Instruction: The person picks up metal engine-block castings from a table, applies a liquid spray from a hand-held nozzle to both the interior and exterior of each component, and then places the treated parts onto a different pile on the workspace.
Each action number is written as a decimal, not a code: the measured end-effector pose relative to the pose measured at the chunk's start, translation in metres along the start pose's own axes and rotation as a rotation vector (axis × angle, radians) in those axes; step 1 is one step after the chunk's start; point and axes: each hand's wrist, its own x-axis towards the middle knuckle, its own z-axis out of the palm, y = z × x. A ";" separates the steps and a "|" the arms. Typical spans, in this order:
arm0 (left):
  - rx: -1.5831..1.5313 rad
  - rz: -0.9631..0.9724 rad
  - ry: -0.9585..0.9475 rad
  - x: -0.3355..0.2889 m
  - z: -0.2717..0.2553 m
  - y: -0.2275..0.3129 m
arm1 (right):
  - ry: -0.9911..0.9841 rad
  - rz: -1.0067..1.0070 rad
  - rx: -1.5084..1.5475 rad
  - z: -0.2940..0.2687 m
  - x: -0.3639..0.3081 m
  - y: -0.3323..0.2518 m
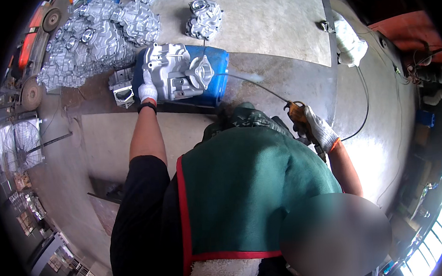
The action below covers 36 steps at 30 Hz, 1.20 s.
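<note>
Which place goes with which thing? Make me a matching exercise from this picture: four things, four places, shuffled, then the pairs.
Things:
1. left hand
2. right hand
3. blue drum
4. pile of metal castings

Places:
A. on the floor, upper left
B. on the spray gun's handle
C. under the grey casting
D. on the grey casting's left side

Pairs: 1-D, 2-B, 3-C, 4-A. The grey casting lies on the drum; the spray gun points at it.

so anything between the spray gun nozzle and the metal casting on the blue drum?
Nothing visible. The right hand holds the spray gun; its thin wand runs over open wet floor straight to the metal casting. The left hand steadies the casting's near left edge on the blue drum, off the spray line.
</note>
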 end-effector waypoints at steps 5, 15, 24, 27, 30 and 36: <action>0.018 0.012 -0.013 0.001 0.001 -0.001 | -0.177 -0.033 0.152 0.007 -0.018 -0.014; 0.021 0.004 -0.004 -0.018 -0.008 0.013 | -0.183 -0.042 0.078 -0.002 0.018 0.020; -0.010 -0.035 0.029 -0.011 -0.018 0.001 | -0.157 -0.072 0.132 0.002 -0.003 -0.016; -0.029 -0.022 -0.021 -0.009 -0.001 0.009 | -0.125 -0.099 0.177 0.012 -0.016 -0.031; -0.037 -0.019 -0.018 -0.010 -0.004 0.011 | -0.137 -0.124 0.167 0.010 -0.007 -0.023; -0.046 -0.043 -0.010 -0.010 -0.006 0.006 | -0.134 -0.151 0.002 0.014 0.015 -0.016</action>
